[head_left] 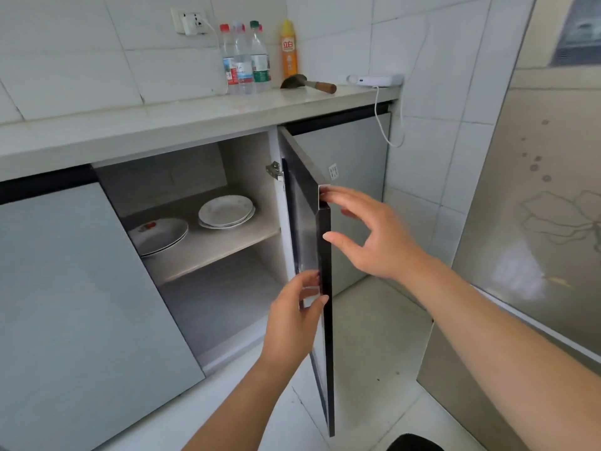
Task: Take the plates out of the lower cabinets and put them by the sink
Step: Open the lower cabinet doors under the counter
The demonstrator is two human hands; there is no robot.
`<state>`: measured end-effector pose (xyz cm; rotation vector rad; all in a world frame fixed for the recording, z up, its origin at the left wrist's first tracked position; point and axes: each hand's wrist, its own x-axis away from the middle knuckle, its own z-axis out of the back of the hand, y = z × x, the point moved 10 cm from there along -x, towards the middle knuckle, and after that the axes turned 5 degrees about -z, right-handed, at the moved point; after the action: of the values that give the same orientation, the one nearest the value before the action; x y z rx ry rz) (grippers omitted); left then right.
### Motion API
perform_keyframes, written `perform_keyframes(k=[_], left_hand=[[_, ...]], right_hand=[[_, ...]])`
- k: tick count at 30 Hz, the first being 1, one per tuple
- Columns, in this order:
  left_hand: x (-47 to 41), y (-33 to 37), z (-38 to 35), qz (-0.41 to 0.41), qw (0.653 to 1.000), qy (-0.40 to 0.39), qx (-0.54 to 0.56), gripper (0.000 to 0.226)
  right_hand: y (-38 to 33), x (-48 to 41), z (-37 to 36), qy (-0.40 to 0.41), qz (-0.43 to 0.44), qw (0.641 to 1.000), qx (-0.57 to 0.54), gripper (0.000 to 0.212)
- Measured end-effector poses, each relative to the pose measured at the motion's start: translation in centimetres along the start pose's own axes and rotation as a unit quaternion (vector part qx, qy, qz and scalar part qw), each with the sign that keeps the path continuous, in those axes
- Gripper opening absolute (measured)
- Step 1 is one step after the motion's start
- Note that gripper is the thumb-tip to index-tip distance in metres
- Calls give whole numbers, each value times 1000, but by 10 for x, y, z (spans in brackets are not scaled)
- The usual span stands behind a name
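Plates (226,211) sit in two stacks on the cabinet shelf (221,247), none taken out yet. Left hand (292,320) curls its fingers (309,281) round the open cabinet door (305,222) edge; right hand (377,236) touches it with loose, spread fingers. Sink unseen.

We see both our arms bare from the bottom of the view to the fingertips, the left forearm (234,402) narrow and the right forearm (487,320) looming broader in the wide lens. Our left hand (292,317) and right hand (374,236) show short, rounded nails. A black rounded shape (414,443) sits at the lower edge; whether it is a shoe or a knee we cannot tell.
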<state>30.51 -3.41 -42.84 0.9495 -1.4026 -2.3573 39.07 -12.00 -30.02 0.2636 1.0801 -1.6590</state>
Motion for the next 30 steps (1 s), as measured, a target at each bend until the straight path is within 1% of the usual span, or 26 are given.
perform_keyframes(k=[6,11,16,27,30], left_hand=[[-20,8,-49,2,1000,-28,9,28],[-33,16,-82,-2,1000,-31,6,29],[-44,21,-107,-5,999,-29,-11,25],[-52,28,-129,-24,989,-136,-51,38],[-50,25,-124,-34,980,-179,-84,49]], right_hand=[[32,9,34,-8,-47,999,-20,47],[62,17,53,24,-104,991,-83,47],[85,22,73,51,-152,983,-90,46],[96,32,96,89,-200,975,-44,41],[93,42,99,120,-212,969,-48,37]])
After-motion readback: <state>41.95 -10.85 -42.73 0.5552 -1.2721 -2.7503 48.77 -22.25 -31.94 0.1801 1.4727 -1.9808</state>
